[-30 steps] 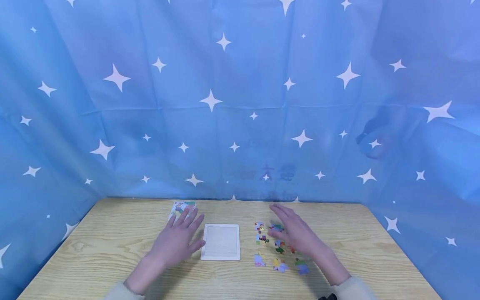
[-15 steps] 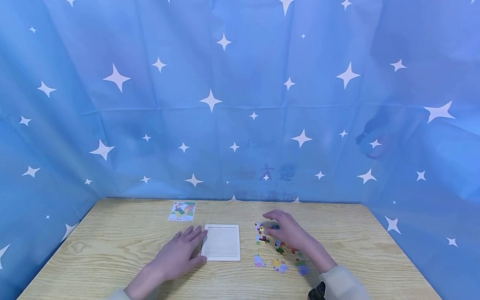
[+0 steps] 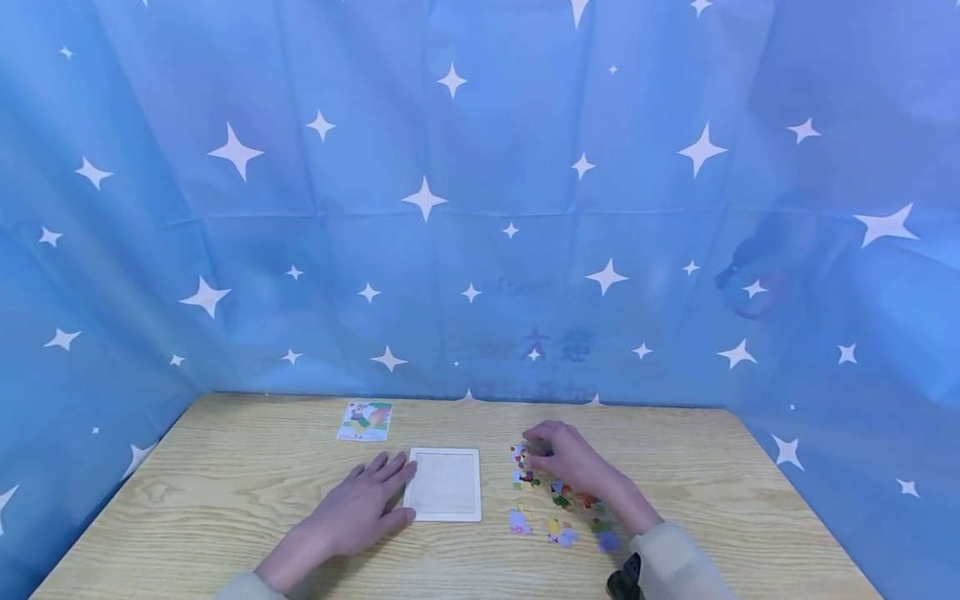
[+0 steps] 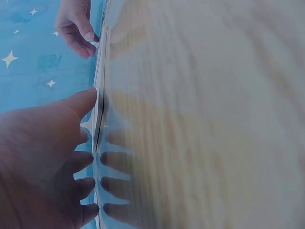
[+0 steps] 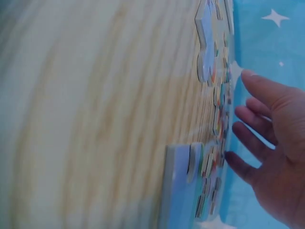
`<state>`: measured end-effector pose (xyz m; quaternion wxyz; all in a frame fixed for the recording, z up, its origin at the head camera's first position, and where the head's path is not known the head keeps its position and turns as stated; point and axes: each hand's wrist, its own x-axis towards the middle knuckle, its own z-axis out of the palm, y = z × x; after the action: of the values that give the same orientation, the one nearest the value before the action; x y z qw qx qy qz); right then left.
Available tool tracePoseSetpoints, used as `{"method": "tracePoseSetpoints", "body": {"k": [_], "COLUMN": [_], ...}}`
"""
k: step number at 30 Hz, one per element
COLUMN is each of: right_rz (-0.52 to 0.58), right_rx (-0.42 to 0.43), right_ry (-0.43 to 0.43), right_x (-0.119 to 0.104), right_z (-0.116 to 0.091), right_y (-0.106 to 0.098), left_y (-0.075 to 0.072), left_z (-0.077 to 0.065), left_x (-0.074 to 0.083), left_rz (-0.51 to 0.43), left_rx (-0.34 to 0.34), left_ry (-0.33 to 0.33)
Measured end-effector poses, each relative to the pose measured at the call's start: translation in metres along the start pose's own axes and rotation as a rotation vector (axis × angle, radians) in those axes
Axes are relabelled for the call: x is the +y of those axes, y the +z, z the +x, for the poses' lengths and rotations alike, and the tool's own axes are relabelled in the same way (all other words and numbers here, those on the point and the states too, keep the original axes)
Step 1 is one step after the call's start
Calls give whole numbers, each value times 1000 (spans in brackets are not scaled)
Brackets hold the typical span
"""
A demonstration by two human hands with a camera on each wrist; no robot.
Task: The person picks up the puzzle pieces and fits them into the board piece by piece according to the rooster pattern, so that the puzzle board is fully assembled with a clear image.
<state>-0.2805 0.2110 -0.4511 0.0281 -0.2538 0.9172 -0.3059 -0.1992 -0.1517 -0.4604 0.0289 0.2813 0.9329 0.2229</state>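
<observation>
A square white puzzle tray (image 3: 442,485) lies flat on the table. My left hand (image 3: 358,510) is at its left side, fingers extended, with thumb and fingertips right at the edge. Several jigsaw pieces (image 3: 561,532) with colourful print are spread to the right of the tray. Over the far pieces is my right hand (image 3: 576,462), its fingers loosely bent and partly hiding them. In the right wrist view the thumb (image 5: 262,86) and fingers stand apart with nothing between them, and a blue puzzle piece (image 5: 178,186) lies nearer the camera.
A printed picture card (image 3: 365,422) lies at the back left of the wooden table (image 3: 187,500). Behind the table's far edge hangs a blue curtain (image 3: 480,167) with white stars, which also covers the sides.
My left hand has come down towards the near left and settled at the tray's edge, uncovering the card. My right hand has moved left and lower over the pieces, its fingers bending more.
</observation>
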Motion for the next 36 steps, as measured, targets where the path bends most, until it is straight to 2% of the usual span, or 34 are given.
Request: {"method": "tracePoseSetpoints", "body": {"k": [7, 16, 21, 25, 32, 36], "right_rz": [-26, -58, -76, -94, -77, -87], "right_rx": [-10, -25, -24, -19, -15, -4], "right_ry": [-18, -33, -35, -18, 23, 32], "right_x": [1, 3, 5, 5, 0, -2], "right_z": [4, 4, 5, 6, 8, 9], "right_y": [3, 4, 4, 5, 5, 6], "left_y": [0, 2, 2, 1, 2, 7], "left_z": [1, 2, 4, 6, 10, 13], "left_x": [0, -1, 1, 2, 4, 1], "left_rz": [3, 23, 21, 29, 14, 11], "left_rx": [-20, -2, -18, -27, -46, -47], "left_ry": [-11, -5, -3, -2, -39, -54]}}
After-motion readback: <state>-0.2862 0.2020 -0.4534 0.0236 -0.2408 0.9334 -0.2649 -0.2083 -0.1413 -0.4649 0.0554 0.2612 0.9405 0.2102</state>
